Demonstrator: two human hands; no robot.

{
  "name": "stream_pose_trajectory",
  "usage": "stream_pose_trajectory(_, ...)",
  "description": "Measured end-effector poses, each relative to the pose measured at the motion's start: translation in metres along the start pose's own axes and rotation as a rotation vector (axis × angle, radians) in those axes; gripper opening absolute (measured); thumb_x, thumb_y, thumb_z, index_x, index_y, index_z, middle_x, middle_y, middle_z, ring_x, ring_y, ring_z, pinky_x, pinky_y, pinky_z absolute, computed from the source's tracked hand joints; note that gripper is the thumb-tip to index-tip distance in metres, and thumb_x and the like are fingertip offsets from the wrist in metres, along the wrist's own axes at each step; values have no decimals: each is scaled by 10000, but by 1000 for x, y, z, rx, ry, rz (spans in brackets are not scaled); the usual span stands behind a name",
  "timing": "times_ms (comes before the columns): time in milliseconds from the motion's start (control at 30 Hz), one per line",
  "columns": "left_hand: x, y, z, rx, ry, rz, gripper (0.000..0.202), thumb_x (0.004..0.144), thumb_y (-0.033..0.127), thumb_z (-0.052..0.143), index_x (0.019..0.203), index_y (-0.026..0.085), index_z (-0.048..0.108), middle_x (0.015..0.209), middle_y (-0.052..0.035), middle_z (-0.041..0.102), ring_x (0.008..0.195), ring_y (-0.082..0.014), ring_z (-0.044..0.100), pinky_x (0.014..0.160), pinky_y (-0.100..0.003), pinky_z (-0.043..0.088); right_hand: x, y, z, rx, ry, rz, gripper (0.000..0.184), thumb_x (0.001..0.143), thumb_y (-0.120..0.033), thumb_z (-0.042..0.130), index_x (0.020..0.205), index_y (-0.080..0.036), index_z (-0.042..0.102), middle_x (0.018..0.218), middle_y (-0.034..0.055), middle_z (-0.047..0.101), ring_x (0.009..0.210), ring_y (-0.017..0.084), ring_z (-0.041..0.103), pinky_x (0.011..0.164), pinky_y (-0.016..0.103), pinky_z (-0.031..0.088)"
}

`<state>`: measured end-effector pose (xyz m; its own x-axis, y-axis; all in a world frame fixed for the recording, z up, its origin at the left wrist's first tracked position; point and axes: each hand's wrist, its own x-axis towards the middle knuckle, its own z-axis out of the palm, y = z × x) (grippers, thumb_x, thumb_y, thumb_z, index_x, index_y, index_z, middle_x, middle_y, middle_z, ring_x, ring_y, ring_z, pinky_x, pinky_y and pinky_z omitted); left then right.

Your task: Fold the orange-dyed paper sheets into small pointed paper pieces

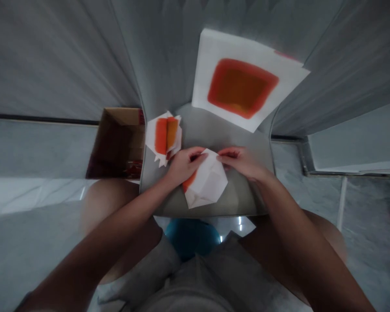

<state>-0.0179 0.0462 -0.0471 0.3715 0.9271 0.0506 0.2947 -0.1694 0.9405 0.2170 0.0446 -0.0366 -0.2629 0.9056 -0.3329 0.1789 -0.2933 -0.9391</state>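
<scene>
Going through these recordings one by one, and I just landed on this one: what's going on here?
A person holds a folded white sheet, orange showing at its lower left edge, with the left hand and right hand, above a grey surface. To the left lies a folded orange-patched paper, and farther ahead a large sheet with a red-orange square. An open cardboard box sits farther left.

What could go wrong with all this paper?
The folded white paper might spring open if the left hand or right hand loosens. The orange-patched paper bundle sits at the edge of the grey board, beside the cardboard box, so it could slide in. The big sheet with the orange square sticks out past the board and might slip off.
</scene>
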Motion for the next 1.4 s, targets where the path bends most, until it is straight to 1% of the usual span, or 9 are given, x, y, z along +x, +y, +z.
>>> stream_pose_trajectory(100, 0, 1, -2, 32, -40, 21, 282, 998, 374, 610, 1192, 212, 735, 1111, -32, 800, 974, -189, 748, 845, -301, 571, -5, -3, 1, -19, -31, 24, 270, 764, -433, 806, 955, -246, 769, 858, 21, 749, 776, 194, 679, 628, 307, 563)
stream_pose_trajectory(300, 5, 8, -9, 298, -187, 123, 278, 1026, 302, 571, 1247, 264, 734, 1167, -5, 795, 1009, -179, 751, 902, -305, 565, -11, -6, 4, -189, -17, -102, 220, 787, -429, 761, 896, -239, 740, 854, 20, 759, 786, 199, 696, 739, 343, 566)
stream_pose_trajectory(467, -6, 30, -12, 503, 19, 379, 300, 1047, 262, 550, 1300, 209, 701, 1281, -76, 747, 1187, -226, 692, 1039, -396, 543, -17, 13, 2, -308, 287, -89, 163, 811, -379, 689, 876, -229, 694, 760, 25, 728, 699, 207, 667, 681, 351, 527)
stream_pose_trajectory(567, -32, 58, -6, 555, 104, 514, 277, 1029, 209, 565, 1262, 234, 713, 1212, -53, 770, 1156, -212, 706, 1053, -415, 548, -33, 23, 4, -346, 489, -34, 198, 829, -398, 669, 918, -222, 694, 722, 28, 709, 676, 219, 659, 674, 361, 509)
stream_pose_trajectory(633, -53, 73, 8, 530, 98, 552, 290, 1019, 192, 572, 1278, 225, 699, 1205, -45, 774, 1161, -200, 708, 1077, -401, 552, -48, 25, 10, -362, 554, -1, 254, 836, -405, 669, 993, -210, 714, 736, 35, 718, 674, 224, 664, 685, 368, 511)
stream_pose_trajectory(733, -83, 77, 42, 593, 20, 532, 354, 1040, 193, 515, 1371, 154, 637, 1347, -82, 725, 1299, -210, 653, 1173, -394, 505, -69, 22, 23, -376, 578, 8, 322, 869, -405, 645, 1093, -194, 738, 789, 56, 747, 705, 230, 687, 732, 380, 529)
stream_pose_trajectory(900, -104, 47, 84, 831, -80, 483, 510, 1063, 331, 492, 1506, 81, 516, 1581, -143, 535, 1519, -300, 444, 1268, -495, 392, -82, 26, 37, -436, 620, -76, 321, 929, -390, 582, 1111, -179, 742, 916, 111, 778, 798, 254, 712, 804, 408, 548)
stream_pose_trajectory(1067, -98, 36, 89, 911, -75, 425, 562, 1070, 380, 459, 1545, 80, 475, 1608, -151, 499, 1570, -303, 354, 1310, -518, 306, -80, 40, 40, -631, 653, -194, 302, 980, -345, 512, 1083, -196, 754, 1003, 125, 765, 897, 264, 694, 830, 403, 536)
stream_pose_trajectory(1400, -97, 32, 92, 996, -58, 243, 671, 1070, 453, 404, 1582, 18, 400, 1665, -221, 380, 1600, -325, 278, 1315, -546, 252, -76, 57, 36, -878, 549, -467, 376, 1022, -233, 482, 1275, -252, 760, 1216, 96, 749, 1083, 273, 665, 975, 436, 554)
